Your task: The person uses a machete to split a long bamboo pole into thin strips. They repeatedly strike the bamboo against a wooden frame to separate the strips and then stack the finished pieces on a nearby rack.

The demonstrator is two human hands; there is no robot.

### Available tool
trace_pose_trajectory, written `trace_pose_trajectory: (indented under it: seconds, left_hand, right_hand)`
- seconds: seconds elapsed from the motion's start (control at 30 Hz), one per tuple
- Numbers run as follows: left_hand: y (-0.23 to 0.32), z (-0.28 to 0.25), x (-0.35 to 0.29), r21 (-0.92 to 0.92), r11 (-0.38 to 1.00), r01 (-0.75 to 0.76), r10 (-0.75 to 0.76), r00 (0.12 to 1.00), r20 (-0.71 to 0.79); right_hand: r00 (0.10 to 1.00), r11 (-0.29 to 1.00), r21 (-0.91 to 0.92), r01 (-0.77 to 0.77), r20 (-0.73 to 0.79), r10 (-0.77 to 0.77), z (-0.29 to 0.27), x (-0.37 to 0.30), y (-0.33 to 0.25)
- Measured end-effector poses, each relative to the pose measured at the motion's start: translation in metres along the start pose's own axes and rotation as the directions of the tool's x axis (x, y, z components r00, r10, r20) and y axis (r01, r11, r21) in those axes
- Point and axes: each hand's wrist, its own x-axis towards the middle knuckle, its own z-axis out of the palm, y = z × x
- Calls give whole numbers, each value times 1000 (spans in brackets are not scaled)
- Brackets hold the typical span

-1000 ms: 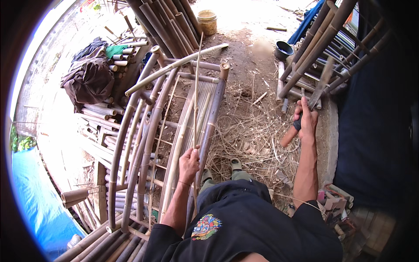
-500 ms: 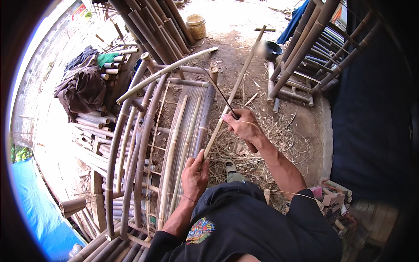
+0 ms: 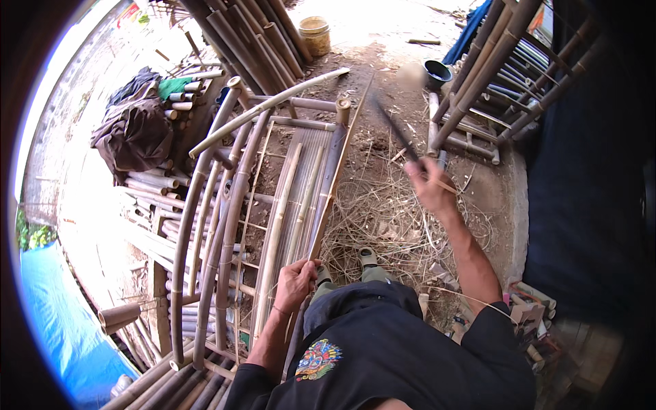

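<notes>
My left hand (image 3: 295,283) is closed round the lower end of a long, thin bamboo strip (image 3: 350,137). The strip is seen nearly edge-on and slants up and away along the right side of a bamboo bench (image 3: 335,164). To the right, over the litter of shavings, my right hand (image 3: 433,188) grips a long dark-bladed knife (image 3: 395,128). Its blade points up and to the left, apart from the strip, and is smeared by motion. The knife's handle is mostly hidden in the fist.
Curly bamboo shavings (image 3: 383,212) cover the ground by my feet. A curved bamboo piece (image 3: 273,102) lies across the bench frame. Bamboo poles (image 3: 246,41) lean beside a yellowish bucket (image 3: 314,37). A dark basin (image 3: 437,70) and a bamboo rack (image 3: 488,82) stand at the right.
My right hand has moved right with the knife, away from the strip. The strip has turned edge-on and swung left toward the bench; my left hand has shifted slightly nearer to me.
</notes>
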Motion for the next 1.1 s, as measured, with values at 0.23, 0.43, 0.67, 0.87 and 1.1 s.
trace_pose_trajectory:
  seconds: [0.23, 0.43, 0.67, 0.87, 1.1]
  left_hand:
    - [16, 42, 13, 155, 961, -228, 233, 972, -18]
    - [37, 51, -2, 249, 951, -183, 191, 981, -8]
    - [21, 45, -7, 241, 955, -173, 169, 985, 37]
    - [21, 46, -20, 228, 961, -158, 148, 987, 62]
    - [18, 46, -30, 219, 938, -270, 262, 963, 67]
  right_hand:
    - [668, 666, -250, 703, -89, -739, 89, -53, -20]
    - [897, 876, -217, 431, -4, -442, 64, -38, -20]
    - [935, 918, -224, 327, -62, -348, 56, -17, 2]
    - [828, 804, -282, 523, -59, -558, 50, -45, -8]
    - [920, 899, -208, 386, 10, -393, 31, -31, 3]
